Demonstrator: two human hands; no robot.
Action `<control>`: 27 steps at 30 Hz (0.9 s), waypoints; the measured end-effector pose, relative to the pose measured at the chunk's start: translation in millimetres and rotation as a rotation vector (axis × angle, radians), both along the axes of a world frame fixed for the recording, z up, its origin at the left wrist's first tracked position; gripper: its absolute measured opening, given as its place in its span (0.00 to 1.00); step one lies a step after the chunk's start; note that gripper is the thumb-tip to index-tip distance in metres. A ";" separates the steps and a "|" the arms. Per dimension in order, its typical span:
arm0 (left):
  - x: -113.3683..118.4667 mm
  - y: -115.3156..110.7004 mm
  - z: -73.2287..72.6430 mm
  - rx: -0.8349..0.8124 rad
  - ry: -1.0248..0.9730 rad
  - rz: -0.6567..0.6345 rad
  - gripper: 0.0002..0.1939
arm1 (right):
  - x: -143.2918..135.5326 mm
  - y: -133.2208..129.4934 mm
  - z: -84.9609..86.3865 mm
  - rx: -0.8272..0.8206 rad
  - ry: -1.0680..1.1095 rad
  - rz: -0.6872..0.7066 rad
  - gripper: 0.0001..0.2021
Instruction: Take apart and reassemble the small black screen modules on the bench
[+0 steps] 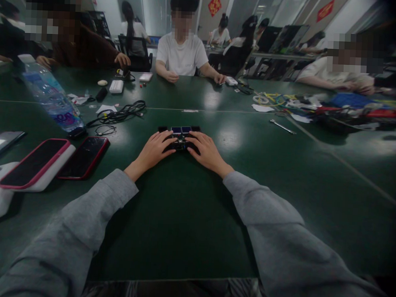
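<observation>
In the middle of the table lies a small dark electronic device [181,140], with blue panels along its far edge and green circuit parts in its centre. My left hand [157,147] grips its left end, fingers over the top and thumb along the near side. Mirroring it, my right hand [203,149] holds the right end the same way. The covered ends of the device are hidden under my fingers. Both forearms are in grey sleeves.
To the left are a water bottle [54,96], a red-edged phone [85,157], a pink-edged phone [36,162] and a black cable coil [122,112]. A wrench [283,127] and a heap of cables [344,106] lie right. Several people sit around.
</observation>
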State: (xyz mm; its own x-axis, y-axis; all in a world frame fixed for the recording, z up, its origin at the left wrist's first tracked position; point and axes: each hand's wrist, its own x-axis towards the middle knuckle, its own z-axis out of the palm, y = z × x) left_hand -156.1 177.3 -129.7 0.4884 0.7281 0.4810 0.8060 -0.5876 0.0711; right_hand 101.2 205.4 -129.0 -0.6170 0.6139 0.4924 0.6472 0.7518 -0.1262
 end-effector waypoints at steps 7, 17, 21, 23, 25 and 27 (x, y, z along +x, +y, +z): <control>0.6 -1.1 1.3 0.000 -0.020 0.006 0.19 | 0.6 -0.3 1.8 -0.017 0.047 -0.009 0.16; 1.4 -0.7 1.0 0.012 -0.070 0.035 0.19 | 3.6 6.7 -4.6 0.031 0.132 -0.090 0.17; -0.3 -0.4 1.5 0.046 -0.206 0.135 0.20 | 5.6 10.2 -7.3 0.014 0.201 -0.148 0.15; -2.0 1.0 1.0 0.036 -0.253 0.163 0.21 | 6.0 10.6 -7.5 0.012 0.223 -0.164 0.15; -3.6 2.8 0.1 0.012 -0.265 0.170 0.21 | 5.8 10.5 -7.0 0.017 0.241 -0.176 0.14; -4.5 4.3 -0.8 -0.006 -0.263 0.167 0.21 | 5.4 10.4 -6.5 0.026 0.256 -0.188 0.14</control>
